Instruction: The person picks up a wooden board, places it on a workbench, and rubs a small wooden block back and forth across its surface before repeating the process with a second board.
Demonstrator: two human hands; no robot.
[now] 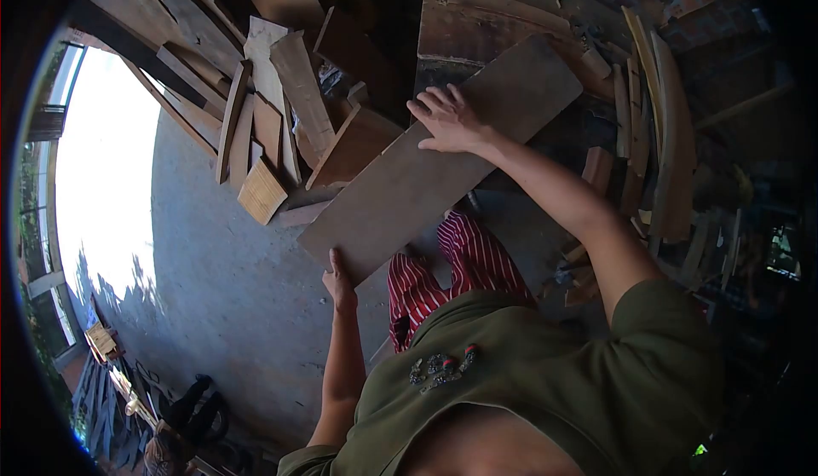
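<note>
A long flat wooden board (400,190) lies slantwise in front of my body, its far right end over a wooden workbench (460,37). My left hand (338,284) grips the board's near left corner, thumb on the top face and the other fingers hidden beneath. Across the board's upper edge, near its middle, my right hand (447,120) rests with its fingers spread on the top face. The underside of the board is out of sight.
A pile of offcuts and planks (264,126) leans at the upper left. Long curved wood strips (673,135) stand on the right, with scraps (584,284) below them on the concrete floor (230,246). Assorted items (170,425) lie at the lower left.
</note>
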